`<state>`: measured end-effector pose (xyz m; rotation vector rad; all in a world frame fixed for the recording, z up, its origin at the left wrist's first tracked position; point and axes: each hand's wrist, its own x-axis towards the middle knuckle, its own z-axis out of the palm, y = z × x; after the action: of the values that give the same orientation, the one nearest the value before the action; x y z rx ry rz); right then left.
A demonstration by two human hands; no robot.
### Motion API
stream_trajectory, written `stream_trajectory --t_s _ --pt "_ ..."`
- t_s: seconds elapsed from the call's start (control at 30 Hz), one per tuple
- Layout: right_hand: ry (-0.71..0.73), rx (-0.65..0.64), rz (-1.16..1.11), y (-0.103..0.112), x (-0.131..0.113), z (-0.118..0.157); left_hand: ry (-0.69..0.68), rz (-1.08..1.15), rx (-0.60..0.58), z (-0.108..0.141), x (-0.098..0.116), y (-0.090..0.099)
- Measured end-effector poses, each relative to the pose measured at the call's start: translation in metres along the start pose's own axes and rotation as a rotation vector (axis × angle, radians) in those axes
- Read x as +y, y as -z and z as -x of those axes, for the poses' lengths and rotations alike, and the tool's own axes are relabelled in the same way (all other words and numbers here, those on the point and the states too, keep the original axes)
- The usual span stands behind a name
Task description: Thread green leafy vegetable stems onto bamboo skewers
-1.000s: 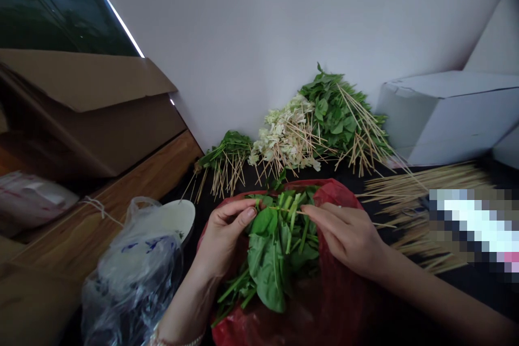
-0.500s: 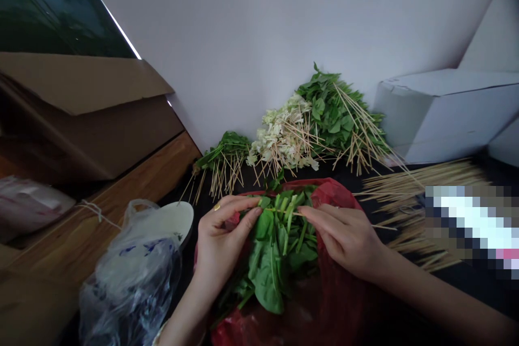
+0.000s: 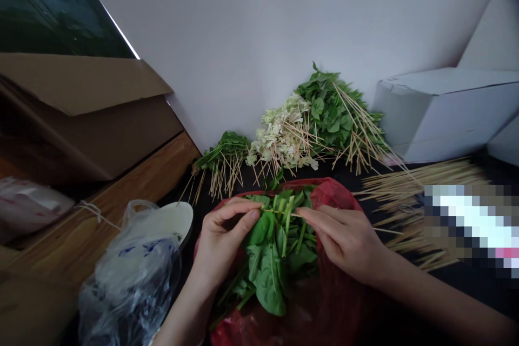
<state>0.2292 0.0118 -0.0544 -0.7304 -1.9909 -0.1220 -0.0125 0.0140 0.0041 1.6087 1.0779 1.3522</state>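
Observation:
My left hand [image 3: 227, 238] pinches a green leaf stem between thumb and forefinger. Opposite it, my right hand [image 3: 344, 240] is closed on a thin wooden skewer [image 3: 298, 214], whose rear end sticks out past the fingers to the right. Several leafy green stems [image 3: 286, 211] sit side by side on the skewer between the two hands, with broad leaves hanging down toward me. Below them more leafy greens [image 3: 267, 286] lie in an open red plastic bag [image 3: 324, 308]. The skewer's tip is hidden near my left fingertips.
Along the wall lie skewered greens [image 3: 332, 113], skewered pale cabbage pieces [image 3: 279, 135] and a smaller green pile [image 3: 227, 148]. Loose skewers [image 3: 430, 181] spread at right by a white box [image 3: 466, 113]. At left are a white bowl [image 3: 182, 221], a clear plastic bag [image 3: 130, 281] and a cardboard box [image 3: 93, 130].
Both hands stay in nearly the same place. The right hand has shifted slightly left, and the stems between the hands sit a little differently on the skewer.

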Motion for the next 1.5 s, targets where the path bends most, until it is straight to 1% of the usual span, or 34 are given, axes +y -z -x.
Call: stream_trajectory --t_s 0.23,0.43,0.7,0.8,0.9,0.97,1.03,1.07,1.1,1.13,1.2,1.27,1.3,1.4,1.5 --pt "0.005 -0.026 0.033 0.001 -0.004 0.000 0.111 0.102 0.037 -0.003 -0.001 -0.004" --pt "0.033 -0.023 0.087 0.000 -0.007 -0.002 0.271 0.183 0.024 -0.003 0.002 -0.005" --pt "0.061 -0.017 0.106 -0.002 -0.009 -0.002 0.323 0.213 0.006 -0.005 0.001 -0.008" --pt "0.052 -0.015 0.097 -0.003 -0.009 -0.002 0.313 0.206 -0.005 -0.006 0.000 -0.008" --pt "0.033 0.016 0.072 -0.002 -0.007 -0.002 0.246 0.193 -0.073 -0.005 0.005 -0.007" --pt "0.019 0.052 0.052 0.001 -0.005 -0.003 0.202 0.176 -0.176 -0.003 0.010 -0.006" --pt "0.003 0.080 0.050 0.004 -0.003 -0.005 0.201 0.118 -0.283 0.000 0.015 -0.006" --pt "0.000 0.093 0.056 0.005 -0.002 -0.005 0.208 0.078 -0.311 0.000 0.017 -0.005" --pt "0.001 0.106 0.070 0.006 0.000 -0.006 0.213 0.039 -0.313 0.000 0.018 -0.005" --pt "0.004 0.118 0.088 0.007 0.003 -0.007 0.213 0.012 -0.292 -0.001 0.019 -0.004" --pt "0.010 0.146 0.135 0.008 0.010 -0.008 0.205 0.026 -0.197 -0.006 0.018 0.001" --pt "-0.012 0.159 0.172 0.009 0.019 -0.008 0.228 0.122 -0.096 -0.013 0.017 0.007" --pt "-0.036 0.156 0.174 0.009 0.024 -0.008 0.249 0.180 -0.066 -0.016 0.017 0.010" --pt "-0.146 0.136 0.119 0.007 0.037 -0.008 0.308 0.345 -0.045 -0.024 0.017 0.019" --pt "-0.265 0.129 0.039 0.004 0.042 -0.007 0.406 0.456 -0.030 -0.027 0.016 0.024"
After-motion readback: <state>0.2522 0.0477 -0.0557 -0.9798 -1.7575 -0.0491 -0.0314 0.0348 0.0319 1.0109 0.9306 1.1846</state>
